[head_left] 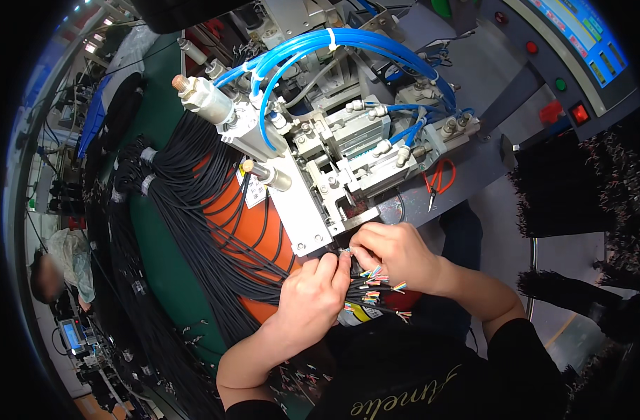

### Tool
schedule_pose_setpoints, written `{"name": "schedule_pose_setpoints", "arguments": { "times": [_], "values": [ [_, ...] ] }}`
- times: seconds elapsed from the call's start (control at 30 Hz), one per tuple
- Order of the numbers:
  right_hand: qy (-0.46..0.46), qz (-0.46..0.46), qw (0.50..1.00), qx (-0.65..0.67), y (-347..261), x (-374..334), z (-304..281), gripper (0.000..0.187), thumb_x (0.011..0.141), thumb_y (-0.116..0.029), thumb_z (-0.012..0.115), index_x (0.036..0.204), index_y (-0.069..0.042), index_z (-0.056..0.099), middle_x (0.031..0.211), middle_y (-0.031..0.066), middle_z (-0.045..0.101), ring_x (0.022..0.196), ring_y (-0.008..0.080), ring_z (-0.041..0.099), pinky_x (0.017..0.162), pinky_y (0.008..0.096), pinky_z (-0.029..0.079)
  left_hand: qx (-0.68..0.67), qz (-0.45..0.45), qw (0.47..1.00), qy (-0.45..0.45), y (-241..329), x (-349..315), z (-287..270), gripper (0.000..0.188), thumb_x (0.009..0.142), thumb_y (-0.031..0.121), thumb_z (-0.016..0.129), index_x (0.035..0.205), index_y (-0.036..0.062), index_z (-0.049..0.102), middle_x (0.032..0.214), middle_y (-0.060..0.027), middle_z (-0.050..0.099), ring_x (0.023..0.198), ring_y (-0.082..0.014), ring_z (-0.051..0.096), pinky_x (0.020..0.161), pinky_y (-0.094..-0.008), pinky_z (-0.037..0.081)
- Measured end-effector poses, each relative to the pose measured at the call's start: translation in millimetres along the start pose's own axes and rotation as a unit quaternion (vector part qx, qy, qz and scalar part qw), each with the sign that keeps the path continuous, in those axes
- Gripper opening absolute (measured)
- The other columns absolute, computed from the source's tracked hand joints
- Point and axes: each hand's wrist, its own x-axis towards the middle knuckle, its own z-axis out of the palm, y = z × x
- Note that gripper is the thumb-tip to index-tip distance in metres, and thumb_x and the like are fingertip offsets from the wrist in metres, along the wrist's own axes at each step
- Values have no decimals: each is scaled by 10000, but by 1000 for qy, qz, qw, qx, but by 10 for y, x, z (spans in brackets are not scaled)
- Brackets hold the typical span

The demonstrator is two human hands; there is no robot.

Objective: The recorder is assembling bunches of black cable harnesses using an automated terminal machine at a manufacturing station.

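My left hand (315, 292) is closed, with thumb and forefinger pinched on a cable end at the front edge of a metal pneumatic machine (302, 210). Close on its right, my right hand (395, 255) pinches at the same spot, fingertips almost touching the left ones. The small piece between the fingertips is mostly covered. Below the hands, several black cables (386, 288) end in fanned-out coloured wires (374, 274). Their black lengths run left under my left hand, across an orange surface (229, 203).
Scissors with red handles (440, 176) lie on the grey machine table right of the clamps. Blue air hoses (341, 38) arch above. Cable bundles (194, 150) cover the green table (167, 231) at left; more hang at right (561, 189). A control screen (586, 38) stands upper right; a person (61, 269) is far left.
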Motion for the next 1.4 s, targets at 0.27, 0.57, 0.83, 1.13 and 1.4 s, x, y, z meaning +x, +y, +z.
{"name": "schedule_pose_setpoints", "arguments": {
  "times": [0.27, 0.57, 0.83, 1.13, 1.4],
  "values": [
    [-47, 124, 982, 136, 79, 10, 39, 98, 791, -70, 702, 860, -8, 667, 649, 58, 604, 505, 125, 570, 471, 280, 431, -58, -58, 991, 104, -143, -284, 120, 466, 686, 94, 665, 1140, -10, 639, 916, -98, 542, 767, -263, 560, 704, -382, 471],
    [-24, 90, 971, 221, -228, -32, -49, 122, 833, 21, 677, 955, 21, 670, 805, 51, 633, 526, 48, 507, 500, 225, 406, -62, -80, 990, 102, -103, -346, 140, 537, 615, 60, 725, 1138, -20, 634, 872, -99, 574, 784, -282, 584, 715, -395, 453],
    [-22, 120, 941, 315, -148, -109, 53, 180, 892, 44, 618, 1070, 37, 648, 939, 65, 639, 597, 40, 548, 524, 196, 408, -179, -65, 970, 149, -59, -304, 81, 475, 667, 79, 734, 1119, -19, 623, 840, -133, 627, 718, -303, 627, 638, -385, 476],
    [-127, 296, 707, 630, -83, -56, -52, 184, 905, 16, 646, 1086, 44, 626, 952, 67, 626, 691, 67, 606, 584, 178, 460, -215, -52, 963, 157, -113, -233, 174, 435, 672, 120, 755, 1063, -8, 616, 788, -114, 644, 666, -284, 642, 593, -369, 477],
    [4, 226, 836, 500, -199, -162, 237, 254, 894, 22, 663, 1142, 44, 613, 981, 67, 606, 867, 114, 637, 708, 231, 506, -129, -25, 981, 145, -37, -136, 137, 393, 670, 101, 736, 1019, -15, 600, 764, -97, 628, 633, -275, 629, 556, -358, 453]
  ]
}}
